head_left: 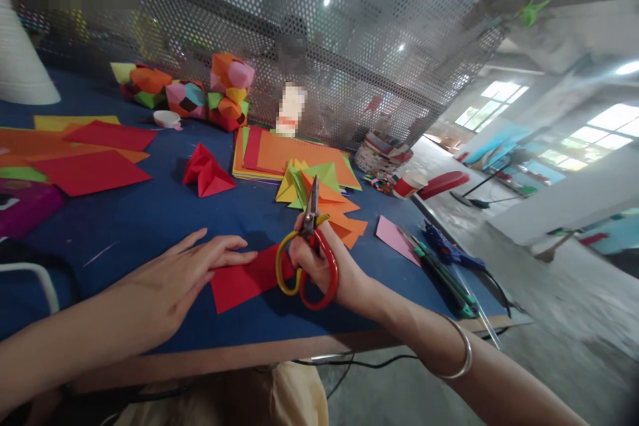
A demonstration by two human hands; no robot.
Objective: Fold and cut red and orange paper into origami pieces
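A red paper piece (244,283) lies on the blue tabletop near the front edge. Flat on its left end rests my left hand (187,276), fingers stretched out. My right hand (319,263) is closed round scissors (310,210) with one yellow and one red handle loop, their blades pointing up and away from me and looking closed. The scissors' loops overlap the right end of the red paper. Just beyond my right hand are folded yellow, green and orange papers (319,186). A folded red paper shape (207,172) stands farther back, left of centre.
Loose coloured sheets (94,170) lie at the left, and a paper stack (289,153) at the back. Paper ornaments (187,96) stand by the mesh screen. To the right are a pink sheet (397,238), a green cutter (442,276), a blue glue gun (452,247) and a cup (409,183).
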